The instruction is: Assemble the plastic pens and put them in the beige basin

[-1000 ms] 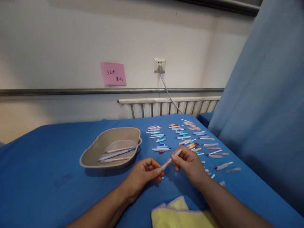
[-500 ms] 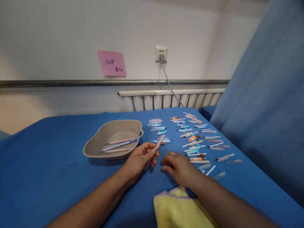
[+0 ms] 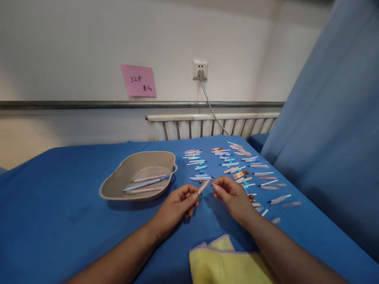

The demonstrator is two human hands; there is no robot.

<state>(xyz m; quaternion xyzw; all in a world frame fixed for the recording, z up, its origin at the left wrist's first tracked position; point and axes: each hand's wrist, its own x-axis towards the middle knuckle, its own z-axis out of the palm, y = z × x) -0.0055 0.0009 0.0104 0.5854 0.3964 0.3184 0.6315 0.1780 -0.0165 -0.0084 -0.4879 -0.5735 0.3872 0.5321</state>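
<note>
My left hand (image 3: 179, 203) pinches a short pink pen barrel (image 3: 203, 186) between thumb and fingers, with its free end pointing up and right. My right hand (image 3: 233, 197) is closed in a pinch just to the right of that end, fingertips almost touching it. What they hold, if anything, is too small to make out. Both hands hover over the blue sheet (image 3: 59, 205). To the left, a beige scalloped tray (image 3: 112, 185) holds three finished pens (image 3: 146, 183), pink and blue. Several loose pen parts (image 3: 237, 167) lie in rows behind and right of my hands.
A yellow cloth (image 3: 225, 262) lies at the near edge between my forearms. A raised blue padded surface (image 3: 331, 118) stands along the right. Behind are a white radiator (image 3: 213, 126), a wall socket with a cable (image 3: 199, 70) and a pink note (image 3: 138, 81).
A second ago both hands held a longer pen. The right hand then dropped to the sheet near the loose parts and has now risen, pinched, to the barrel's end.
</note>
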